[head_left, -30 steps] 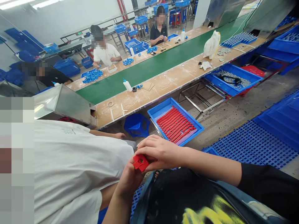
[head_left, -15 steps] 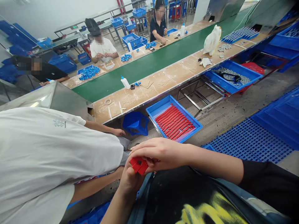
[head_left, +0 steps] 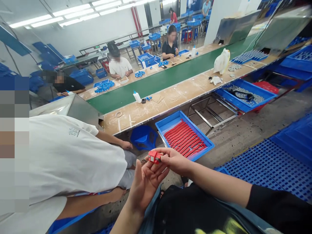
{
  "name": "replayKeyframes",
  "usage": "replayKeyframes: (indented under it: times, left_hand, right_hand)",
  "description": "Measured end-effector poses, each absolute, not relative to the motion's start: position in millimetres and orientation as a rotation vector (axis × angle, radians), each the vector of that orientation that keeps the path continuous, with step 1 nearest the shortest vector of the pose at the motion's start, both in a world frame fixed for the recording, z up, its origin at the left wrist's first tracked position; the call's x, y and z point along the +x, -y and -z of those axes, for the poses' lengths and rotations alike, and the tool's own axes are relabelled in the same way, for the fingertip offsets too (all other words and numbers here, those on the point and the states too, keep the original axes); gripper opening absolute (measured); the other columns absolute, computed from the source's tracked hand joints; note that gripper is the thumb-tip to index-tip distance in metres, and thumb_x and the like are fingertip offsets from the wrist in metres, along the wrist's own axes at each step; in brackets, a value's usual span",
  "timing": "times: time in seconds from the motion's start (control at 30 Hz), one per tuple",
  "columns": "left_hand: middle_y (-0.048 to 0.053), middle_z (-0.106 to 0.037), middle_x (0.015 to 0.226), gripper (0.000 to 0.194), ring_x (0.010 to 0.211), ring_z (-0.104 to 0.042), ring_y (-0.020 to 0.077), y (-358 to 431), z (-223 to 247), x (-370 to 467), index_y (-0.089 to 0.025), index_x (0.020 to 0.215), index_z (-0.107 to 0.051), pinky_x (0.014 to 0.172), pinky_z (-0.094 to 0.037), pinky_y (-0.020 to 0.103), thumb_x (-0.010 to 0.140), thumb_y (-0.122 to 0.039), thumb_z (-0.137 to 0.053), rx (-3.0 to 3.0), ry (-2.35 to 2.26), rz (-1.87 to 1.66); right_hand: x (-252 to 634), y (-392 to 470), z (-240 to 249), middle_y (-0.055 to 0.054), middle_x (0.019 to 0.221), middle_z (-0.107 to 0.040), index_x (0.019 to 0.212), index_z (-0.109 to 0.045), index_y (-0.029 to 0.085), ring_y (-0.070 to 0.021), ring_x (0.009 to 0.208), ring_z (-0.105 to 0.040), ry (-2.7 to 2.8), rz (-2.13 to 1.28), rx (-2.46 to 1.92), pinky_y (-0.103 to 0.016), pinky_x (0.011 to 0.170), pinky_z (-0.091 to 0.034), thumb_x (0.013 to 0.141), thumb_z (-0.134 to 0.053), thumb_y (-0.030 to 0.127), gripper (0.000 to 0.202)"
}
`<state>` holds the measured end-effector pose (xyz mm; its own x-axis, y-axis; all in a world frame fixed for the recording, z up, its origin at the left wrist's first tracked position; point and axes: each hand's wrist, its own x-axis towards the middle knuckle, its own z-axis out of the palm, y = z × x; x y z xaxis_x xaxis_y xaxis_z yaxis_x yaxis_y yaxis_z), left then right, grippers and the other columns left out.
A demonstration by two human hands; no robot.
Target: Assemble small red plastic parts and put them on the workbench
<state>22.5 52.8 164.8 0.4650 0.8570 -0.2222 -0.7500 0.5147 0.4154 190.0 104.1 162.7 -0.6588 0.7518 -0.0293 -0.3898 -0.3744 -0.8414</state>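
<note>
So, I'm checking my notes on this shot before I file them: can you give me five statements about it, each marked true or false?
1. The right hand holds a red part. True.
2. The left hand is clenched into a fist. False: it is open, its palm showing.
3. The tray just beyond the hands holds rows of red pieces. True.
4. The fan stands on the belt. False: it stands on the bench, beside the belt.
5. A white bottle is on the bench. True.
</note>
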Motion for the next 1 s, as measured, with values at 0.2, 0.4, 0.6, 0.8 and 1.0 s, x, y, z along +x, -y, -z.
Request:
replayKeyframes:
  times: [0.2, 0.4, 0.6, 0.8, 1.0]
  left_hand:
    - [0.017, -0.062, 0.142, 0.062, 0.136, -0.056, 0.0307, -48.7, -161.5, 20.9, -0.013, 0.135, -0.064, 0.121, -0.039, 0.046, 0.098, -0.062, -0.054, 0.214, -0.468, -0.978]
    - [0.017, -0.069, 0.133, 0.053, 0.122, -0.067, 0.0270, -48.9, -158.9, 16.3, -0.012, 0.131, -0.065, 0.112, -0.050, 0.041, 0.101, -0.054, -0.054, 0.167, -0.548, -0.990]
    - [0.015, -0.077, 0.112, 0.046, 0.099, -0.074, 0.0209, -52.4, -134.5, 15.9, -0.011, 0.112, -0.071, 0.094, -0.058, 0.032, 0.095, -0.053, -0.064, 0.223, -0.741, -0.957]
    - [0.006, -0.072, 0.083, 0.054, 0.071, -0.066, 0.0139, -51.2, -111.4, 29.4, -0.012, 0.095, -0.070, 0.069, -0.051, 0.023, 0.077, -0.062, -0.080, 0.653, -0.991, -0.830]
    - [0.003, -0.065, 0.067, 0.061, 0.062, -0.059, 0.0182, -67.7, -88.1, 44.9, -0.017, 0.079, -0.063, 0.058, -0.041, 0.026, 0.081, -0.077, -0.059, 1.285, -1.249, -0.602]
  right_hand:
    - [183.1, -95.1, -144.4, -0.019, 0.133, -0.064, 0.128, -0.067, 0.011, -0.0193, 0.118, -0.066, 0.806, -2.236, -0.409, -0.031, 0.108, -0.047, 0.096, -0.062, 0.060, 0.059]
    - [179.5, -94.1, -142.1, -0.015, 0.125, -0.068, 0.128, -0.066, 0.013, -0.0193, 0.113, -0.067, 0.941, -2.154, -0.580, -0.032, 0.105, -0.048, 0.091, -0.070, 0.056, 0.057]
    - [181.5, -102.2, -130.4, -0.008, 0.112, -0.069, 0.127, -0.065, 0.013, -0.0170, 0.102, -0.065, 1.450, -1.925, -0.827, -0.033, 0.097, -0.051, 0.082, -0.080, 0.048, 0.059]
    - [210.1, -93.0, -108.2, -0.009, 0.120, -0.066, 0.133, -0.063, 0.016, -0.0190, 0.106, -0.064, 1.676, -1.740, -0.877, -0.034, 0.095, -0.052, 0.083, -0.078, 0.047, 0.062]
    - [240.6, -83.7, -81.0, -0.008, 0.108, -0.067, 0.121, -0.066, 0.015, -0.0176, 0.095, -0.066, 1.339, -1.800, -0.982, -0.032, 0.084, -0.054, 0.070, -0.085, 0.061, 0.072]
